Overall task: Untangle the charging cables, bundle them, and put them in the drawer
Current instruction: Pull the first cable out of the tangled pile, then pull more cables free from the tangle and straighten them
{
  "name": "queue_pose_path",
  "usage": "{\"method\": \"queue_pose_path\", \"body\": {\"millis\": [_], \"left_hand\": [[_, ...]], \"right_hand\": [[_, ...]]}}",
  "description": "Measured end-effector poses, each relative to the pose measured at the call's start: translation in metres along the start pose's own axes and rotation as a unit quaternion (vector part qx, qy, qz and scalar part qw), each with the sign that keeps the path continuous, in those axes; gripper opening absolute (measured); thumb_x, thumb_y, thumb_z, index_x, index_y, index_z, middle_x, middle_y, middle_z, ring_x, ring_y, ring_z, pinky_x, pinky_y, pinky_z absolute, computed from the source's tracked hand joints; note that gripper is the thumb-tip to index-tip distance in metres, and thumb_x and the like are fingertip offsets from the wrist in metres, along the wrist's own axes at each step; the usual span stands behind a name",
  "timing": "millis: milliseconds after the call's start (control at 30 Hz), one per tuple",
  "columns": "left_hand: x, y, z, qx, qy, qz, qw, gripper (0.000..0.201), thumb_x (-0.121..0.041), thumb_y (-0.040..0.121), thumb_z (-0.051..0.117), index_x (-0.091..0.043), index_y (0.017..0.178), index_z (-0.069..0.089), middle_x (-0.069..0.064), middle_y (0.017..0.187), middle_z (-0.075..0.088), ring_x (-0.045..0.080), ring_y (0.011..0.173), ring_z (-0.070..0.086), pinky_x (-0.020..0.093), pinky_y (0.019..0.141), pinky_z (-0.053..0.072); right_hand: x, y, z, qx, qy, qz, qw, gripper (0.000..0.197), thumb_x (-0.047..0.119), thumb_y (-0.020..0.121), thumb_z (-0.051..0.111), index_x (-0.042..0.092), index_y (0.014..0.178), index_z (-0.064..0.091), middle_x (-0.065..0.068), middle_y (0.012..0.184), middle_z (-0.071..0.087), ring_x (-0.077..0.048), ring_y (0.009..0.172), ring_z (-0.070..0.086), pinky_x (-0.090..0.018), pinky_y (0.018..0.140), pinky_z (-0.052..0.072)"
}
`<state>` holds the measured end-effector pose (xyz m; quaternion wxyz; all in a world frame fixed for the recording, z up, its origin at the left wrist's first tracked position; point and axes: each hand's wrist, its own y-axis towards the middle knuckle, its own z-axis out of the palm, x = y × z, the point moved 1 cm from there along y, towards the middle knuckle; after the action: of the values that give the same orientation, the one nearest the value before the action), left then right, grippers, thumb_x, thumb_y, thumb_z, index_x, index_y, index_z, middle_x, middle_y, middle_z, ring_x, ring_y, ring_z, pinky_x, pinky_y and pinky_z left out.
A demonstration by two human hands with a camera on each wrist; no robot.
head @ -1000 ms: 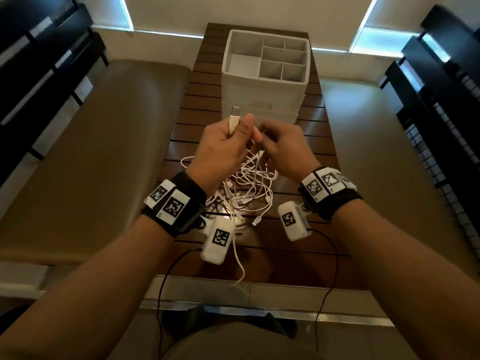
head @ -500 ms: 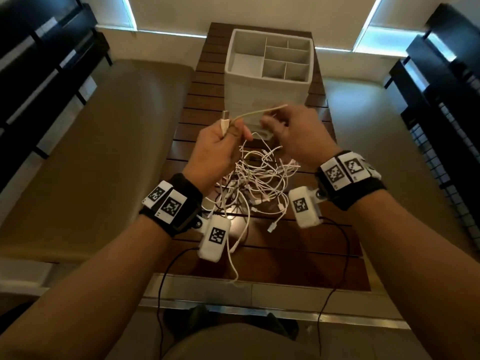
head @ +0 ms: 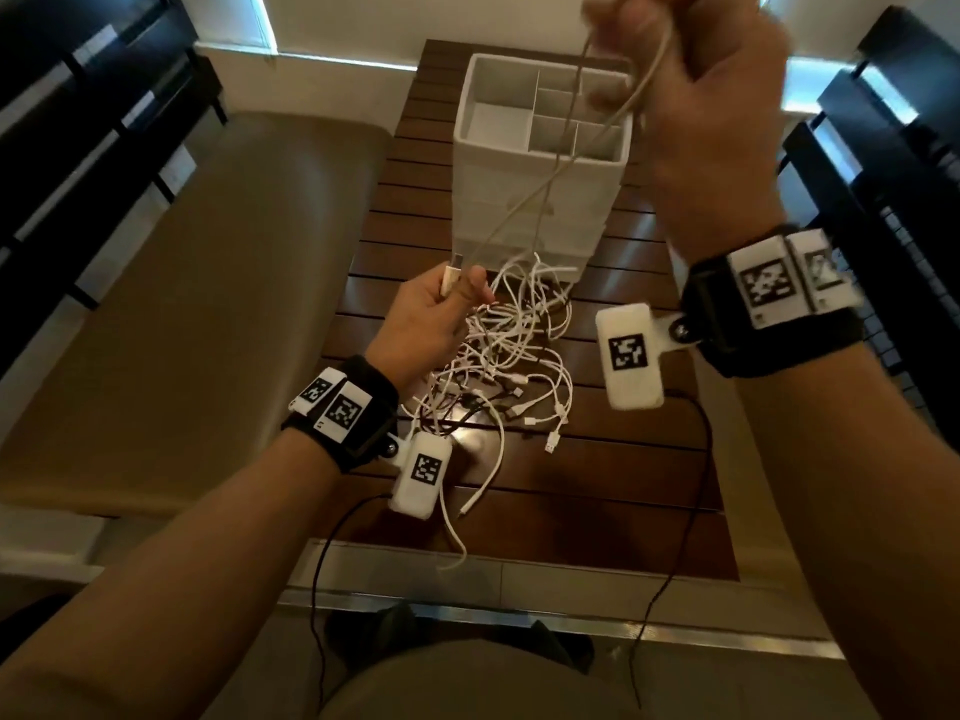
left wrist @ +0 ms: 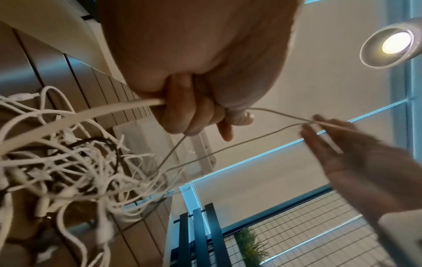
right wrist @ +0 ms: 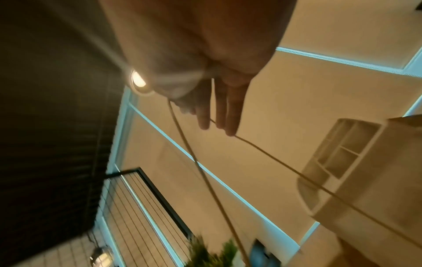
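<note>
A tangle of white charging cables [head: 514,356] [left wrist: 68,162], with one dark cable in it, lies on the slatted wooden table [head: 597,485]. My left hand [head: 457,293] [left wrist: 194,115] hovers over the tangle's left side and grips a white USB plug [head: 453,275] with its cable. High above, blurred, my right hand [head: 675,70] [right wrist: 205,108] pinches a loop of thin white cable [head: 550,189] [right wrist: 205,180] with the thumb, fingers fairly straight. Both strands of the loop run down into the tangle. The white drawer unit [head: 493,200] stands behind the tangle, its top divided into compartments.
A beige bench [head: 208,304] runs along the table's left side. Dark slatted furniture stands at the far left [head: 78,122] and far right [head: 883,174]. Thin black wires [head: 691,511] from my wrist cameras hang over the table's near edge.
My right hand has risen up and to the right, drawing a long loop of cable out of the tangle. The left hand keeps hold of the USB plug and sits a little lower.
</note>
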<state>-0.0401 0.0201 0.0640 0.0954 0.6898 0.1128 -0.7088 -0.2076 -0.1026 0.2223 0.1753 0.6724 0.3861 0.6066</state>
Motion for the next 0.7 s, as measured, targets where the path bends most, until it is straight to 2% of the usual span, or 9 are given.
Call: {"method": "queue_pose_path", "body": {"millis": [100, 200, 300, 367, 433, 500, 567, 633, 700], "left_hand": [[0.007, 0.000, 0.000, -0.024, 0.039, -0.014, 0.999, 0.032, -0.035, 0.110, 0.051, -0.012, 0.095, 0.068, -0.006, 0.050, 0.031, 0.009, 0.039, 0.025, 0.020, 0.039, 0.023], [0.000, 0.000, 0.001, -0.042, 0.046, 0.012, 0.998, 0.035, -0.035, 0.111, 0.050, -0.014, 0.090, 0.069, -0.009, 0.049, 0.032, 0.007, 0.040, 0.026, 0.019, 0.040, 0.023], [-0.010, 0.001, 0.000, -0.038, 0.069, 0.031, 0.996, 0.039, -0.038, 0.109, 0.052, -0.010, 0.089, 0.071, -0.008, 0.051, 0.035, 0.005, 0.041, 0.029, 0.018, 0.041, 0.027], [-0.010, 0.005, -0.004, -0.048, 0.104, 0.019, 0.993, 0.043, -0.040, 0.108, 0.054, -0.006, 0.091, 0.073, -0.015, 0.045, 0.040, 0.001, 0.039, 0.032, 0.014, 0.041, 0.028], [-0.006, 0.007, -0.008, -0.064, 0.139, 0.001, 0.988, 0.045, -0.040, 0.108, 0.056, -0.003, 0.091, 0.076, -0.017, 0.041, 0.044, 0.000, 0.036, 0.034, 0.011, 0.041, 0.027], [0.000, 0.011, -0.011, -0.072, 0.165, -0.007, 0.984, 0.044, -0.038, 0.107, 0.058, -0.002, 0.091, 0.078, -0.020, 0.042, 0.049, -0.003, 0.037, 0.039, 0.008, 0.043, 0.029], [0.000, 0.011, -0.010, -0.067, 0.179, -0.009, 0.981, 0.042, -0.036, 0.106, 0.060, -0.003, 0.091, 0.080, -0.021, 0.051, 0.059, -0.007, 0.045, 0.050, 0.007, 0.050, 0.034], [-0.002, 0.013, -0.006, -0.061, 0.196, -0.005, 0.979, 0.036, -0.037, 0.104, 0.064, -0.010, 0.086, 0.082, -0.017, 0.069, 0.073, -0.006, 0.067, 0.065, 0.015, 0.069, 0.046], [-0.002, 0.018, -0.004, -0.052, 0.198, -0.003, 0.979, 0.031, -0.034, 0.101, 0.069, -0.023, 0.074, 0.081, -0.013, 0.076, 0.076, 0.002, 0.078, 0.070, 0.024, 0.079, 0.050]], "right_hand": [[-0.002, 0.007, -0.007, -0.069, -0.043, -0.030, 0.996, 0.020, 0.017, 0.103, 0.057, 0.005, 0.092, 0.069, -0.008, 0.088, 0.074, -0.021, 0.079, 0.073, -0.047, 0.073, 0.060], [-0.033, -0.017, 0.000, 0.117, -0.189, 0.079, 0.972, 0.018, 0.019, 0.100, 0.058, 0.008, 0.107, 0.070, -0.006, 0.100, 0.073, -0.019, 0.085, 0.068, -0.042, 0.082, 0.058], [-0.058, -0.050, 0.006, 0.384, -0.359, 0.203, 0.826, 0.041, 0.012, 0.100, 0.062, 0.012, 0.140, 0.057, -0.015, 0.129, 0.068, -0.031, 0.117, 0.064, -0.034, 0.096, 0.048], [-0.062, -0.060, 0.005, 0.471, -0.418, 0.243, 0.738, 0.067, 0.008, 0.098, 0.059, 0.014, 0.160, 0.033, -0.021, 0.143, 0.059, -0.038, 0.130, 0.057, -0.036, 0.101, 0.046], [-0.056, -0.058, 0.002, 0.480, -0.436, 0.268, 0.713, 0.079, 0.003, 0.095, 0.059, 0.016, 0.163, 0.021, -0.024, 0.147, 0.053, -0.041, 0.133, 0.053, -0.042, 0.103, 0.046], [-0.046, -0.050, -0.001, 0.434, -0.444, 0.241, 0.746, 0.083, -0.001, 0.092, 0.062, 0.019, 0.163, 0.023, -0.024, 0.153, 0.040, -0.043, 0.137, 0.047, -0.048, 0.110, 0.044], [-0.031, -0.038, -0.002, 0.337, -0.406, 0.151, 0.836, 0.078, -0.003, 0.089, 0.064, 0.020, 0.158, 0.036, -0.020, 0.152, 0.036, -0.039, 0.139, 0.043, -0.046, 0.113, 0.044], [-0.013, -0.032, 0.005, 0.240, -0.303, 0.056, 0.921, 0.063, 0.001, 0.090, 0.062, 0.019, 0.149, 0.049, -0.012, 0.146, 0.045, -0.024, 0.132, 0.049, -0.023, 0.103, 0.045], [-0.003, -0.037, 0.022, 0.263, -0.234, 0.020, 0.936, 0.051, 0.018, 0.096, 0.063, 0.021, 0.145, 0.053, -0.005, 0.140, 0.053, -0.012, 0.123, 0.053, -0.010, 0.093, 0.039]]}}
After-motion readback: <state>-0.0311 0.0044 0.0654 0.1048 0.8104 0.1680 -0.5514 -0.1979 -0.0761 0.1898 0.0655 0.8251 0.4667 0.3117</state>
